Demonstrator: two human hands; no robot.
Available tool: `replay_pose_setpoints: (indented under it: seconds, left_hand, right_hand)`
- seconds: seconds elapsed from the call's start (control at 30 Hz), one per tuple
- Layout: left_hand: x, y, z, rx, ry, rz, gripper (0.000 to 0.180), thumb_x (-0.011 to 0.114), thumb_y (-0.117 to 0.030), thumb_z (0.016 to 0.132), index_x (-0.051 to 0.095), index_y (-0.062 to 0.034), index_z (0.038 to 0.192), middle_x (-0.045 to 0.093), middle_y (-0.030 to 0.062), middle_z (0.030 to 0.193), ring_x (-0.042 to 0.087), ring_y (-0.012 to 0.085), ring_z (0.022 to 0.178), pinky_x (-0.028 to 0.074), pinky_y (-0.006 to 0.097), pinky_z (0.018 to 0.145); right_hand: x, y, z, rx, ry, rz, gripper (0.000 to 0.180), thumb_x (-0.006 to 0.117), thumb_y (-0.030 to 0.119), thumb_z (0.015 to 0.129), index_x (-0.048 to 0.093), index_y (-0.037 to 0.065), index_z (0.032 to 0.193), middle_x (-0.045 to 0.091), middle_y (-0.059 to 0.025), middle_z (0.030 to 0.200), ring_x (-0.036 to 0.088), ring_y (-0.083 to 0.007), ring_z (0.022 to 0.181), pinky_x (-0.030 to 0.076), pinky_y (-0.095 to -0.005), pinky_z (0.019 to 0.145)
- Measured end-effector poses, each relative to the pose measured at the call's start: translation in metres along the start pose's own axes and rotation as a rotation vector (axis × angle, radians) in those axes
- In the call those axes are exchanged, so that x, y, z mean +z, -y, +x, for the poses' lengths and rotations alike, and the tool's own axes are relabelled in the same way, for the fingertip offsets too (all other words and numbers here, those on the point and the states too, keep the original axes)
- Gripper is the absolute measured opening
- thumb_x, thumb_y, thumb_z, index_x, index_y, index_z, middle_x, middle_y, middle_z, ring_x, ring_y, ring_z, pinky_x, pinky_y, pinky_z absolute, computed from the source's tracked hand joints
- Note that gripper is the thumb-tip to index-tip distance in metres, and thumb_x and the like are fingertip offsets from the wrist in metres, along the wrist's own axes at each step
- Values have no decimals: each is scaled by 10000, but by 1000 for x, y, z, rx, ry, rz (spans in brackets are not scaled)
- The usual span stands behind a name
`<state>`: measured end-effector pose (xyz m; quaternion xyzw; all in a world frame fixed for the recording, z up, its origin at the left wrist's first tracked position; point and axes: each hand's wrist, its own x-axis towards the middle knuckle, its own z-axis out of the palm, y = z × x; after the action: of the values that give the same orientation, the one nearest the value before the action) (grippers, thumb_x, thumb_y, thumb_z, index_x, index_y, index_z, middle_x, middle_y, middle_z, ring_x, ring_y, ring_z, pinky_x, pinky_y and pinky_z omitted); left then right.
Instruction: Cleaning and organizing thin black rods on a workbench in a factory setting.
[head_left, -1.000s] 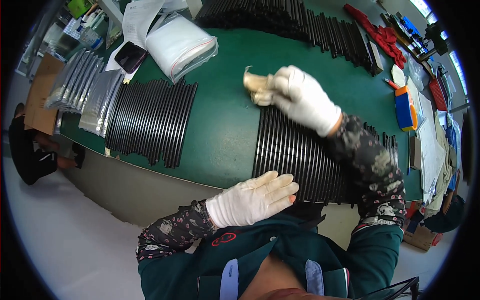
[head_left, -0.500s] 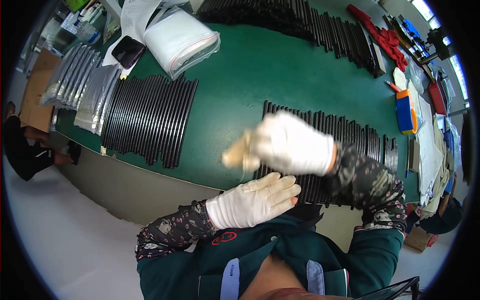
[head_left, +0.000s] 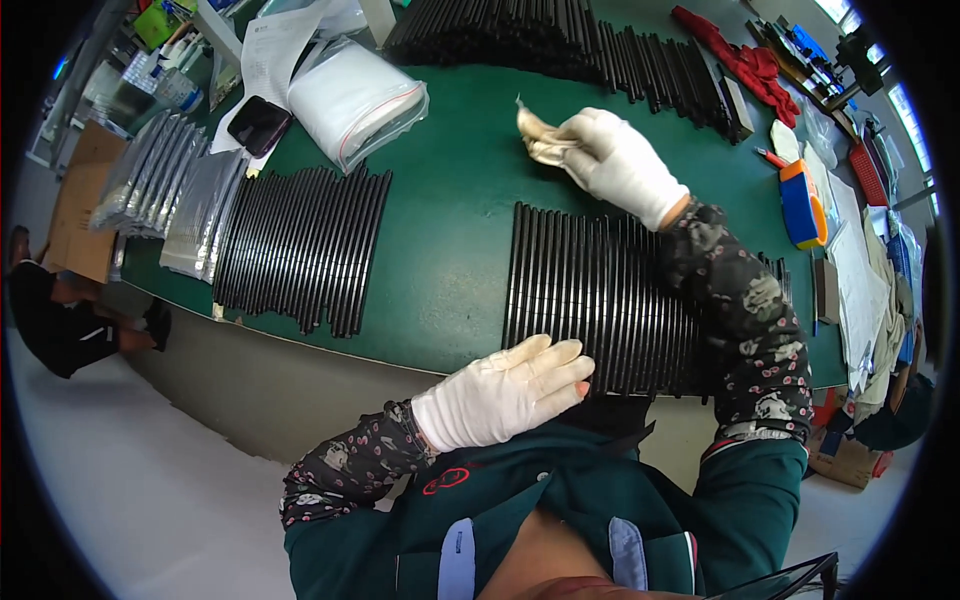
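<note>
A row of glossy black rods (head_left: 600, 290) lies side by side on the green table in front of me. My left hand (head_left: 505, 392), in a white glove, rests flat at the near ends of these rods, fingers stretched out and one bare fingertip showing. Beyond the rods' far ends, my white-gloved right hand (head_left: 620, 165) is closed on a crumpled beige cloth (head_left: 543, 140), which sticks out to its left. My right forearm covers part of the row's right side.
Another row of black rods (head_left: 300, 250) lies to the left, beside bagged bundles (head_left: 200, 215). Farther back are a phone (head_left: 260, 126), a wrapped white package (head_left: 350, 100) and a large pile of rods (head_left: 490, 35). At the right stands a blue and orange tape roll (head_left: 803, 205).
My right hand has moved away from me and slightly right with the cloth, from above the rods' left end to beyond their far ends. My left hand has hardly moved.
</note>
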<state>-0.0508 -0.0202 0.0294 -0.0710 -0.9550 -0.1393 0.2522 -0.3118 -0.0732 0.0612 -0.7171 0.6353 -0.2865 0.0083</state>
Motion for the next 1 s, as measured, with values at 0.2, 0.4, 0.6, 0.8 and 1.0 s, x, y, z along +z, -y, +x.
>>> replay_pose_setpoints:
  seconds: [0.2,0.4,0.6,0.8,1.0]
  left_hand:
    - [-28,5,14,-24,190,-173,464,720,-217,699,575,-41,1102,590,101,1186,591,262,1068,488,355,877]
    - [-22,15,22,-48,384,-74,699,730,-387,704,510,-84,1294,437,143,1398,384,334,1332,323,530,1069]
    - [-35,23,7,-63,411,-52,721,751,-376,663,512,-87,1279,433,139,1410,412,332,1309,329,528,1059]
    - [-31,14,3,-7,430,-139,632,719,-260,703,511,-73,1269,467,122,1386,446,301,1290,350,476,1073]
    - [-26,14,-3,-8,247,-125,426,551,-128,809,554,-55,1228,531,110,1316,481,270,1256,368,439,1073]
  right_hand:
    - [-46,-5,-42,67,-94,-29,154,646,132,824,620,21,927,593,-126,840,596,-315,804,488,-390,725]
    - [-66,-3,-70,214,-142,31,163,650,135,843,623,10,943,605,-130,852,616,-304,817,495,-371,726]
    - [-64,-4,-75,203,-125,-9,167,669,132,824,624,12,933,600,-127,838,607,-311,798,494,-377,719]
    - [-19,70,-68,-351,125,93,143,682,66,756,600,46,873,592,-86,731,600,-286,665,502,-373,603]
    - [10,24,-13,-217,76,-181,109,609,146,851,614,42,883,629,-124,801,633,-308,747,540,-385,658]
